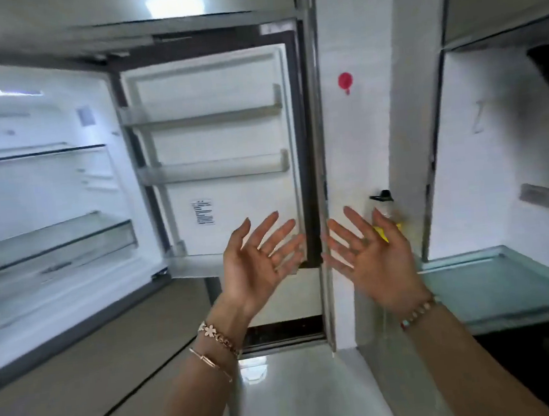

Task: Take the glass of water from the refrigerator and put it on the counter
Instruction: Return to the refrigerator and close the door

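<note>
I find no glass of water anywhere in my view; I cannot tell where it stands. The fridge (64, 194) is open, its left part cut off by the frame edge and its shelves blurred, so small items there could escape me. The door (214, 153) stands open beside it, with two door racks and a label too small to read. A bottle (383, 204) with a black top stands against the wall behind my right hand (371, 252), mostly hidden by it; only a yellow patch shows lower down. A red hook (345, 82) sits on the wall above.

Both hands are raised, palms facing me. The left hand (258, 263) has its fingers (268, 228) spread wide, holding nothing and touching nothing. The right hand's fingers are likewise spread and empty. Bracelets show on both wrists. The worktop (508, 282) lies at lower right, its far end cut off.
</note>
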{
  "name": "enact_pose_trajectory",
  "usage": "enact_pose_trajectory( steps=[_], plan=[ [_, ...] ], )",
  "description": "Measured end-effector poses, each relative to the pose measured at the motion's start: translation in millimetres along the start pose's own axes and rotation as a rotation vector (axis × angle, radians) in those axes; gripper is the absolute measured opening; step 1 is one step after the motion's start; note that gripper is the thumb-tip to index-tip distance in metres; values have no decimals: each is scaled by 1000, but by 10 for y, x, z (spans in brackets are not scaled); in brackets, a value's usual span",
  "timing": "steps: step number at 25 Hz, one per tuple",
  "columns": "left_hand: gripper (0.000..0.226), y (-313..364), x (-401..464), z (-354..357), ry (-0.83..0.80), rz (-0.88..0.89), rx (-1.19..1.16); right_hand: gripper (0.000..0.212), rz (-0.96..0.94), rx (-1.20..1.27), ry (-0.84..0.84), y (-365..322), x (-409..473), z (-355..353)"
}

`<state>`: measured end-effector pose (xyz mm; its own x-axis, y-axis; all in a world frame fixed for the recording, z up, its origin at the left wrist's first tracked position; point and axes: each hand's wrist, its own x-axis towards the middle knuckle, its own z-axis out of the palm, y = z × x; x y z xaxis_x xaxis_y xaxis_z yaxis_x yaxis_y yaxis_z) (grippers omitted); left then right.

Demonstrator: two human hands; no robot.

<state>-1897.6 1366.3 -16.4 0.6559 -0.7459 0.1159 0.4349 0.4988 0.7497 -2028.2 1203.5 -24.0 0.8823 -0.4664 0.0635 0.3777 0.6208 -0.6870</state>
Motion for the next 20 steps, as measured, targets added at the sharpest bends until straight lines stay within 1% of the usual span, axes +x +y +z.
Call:
enact_pose_trajectory(
  steps=[4, 8, 13, 20],
  plan=[
    [49, 654, -152, -762, 153, 153, 8, 49, 151, -24, -136, 807, 704, 660],
    [48, 1096, -83, -1281, 233, 227, 15, 45, 234, -18, -223, 1269, 1219, 1074],
    [46, 1324, 27, -1576, 245, 262, 4, 50, 260, -15, -264, 1482, 1651, 1278],
    [46, 1471, 301, -1580, 264, 304, 44, 45, 275, -21, -345, 1430, 2126, 1345]
  ],
)
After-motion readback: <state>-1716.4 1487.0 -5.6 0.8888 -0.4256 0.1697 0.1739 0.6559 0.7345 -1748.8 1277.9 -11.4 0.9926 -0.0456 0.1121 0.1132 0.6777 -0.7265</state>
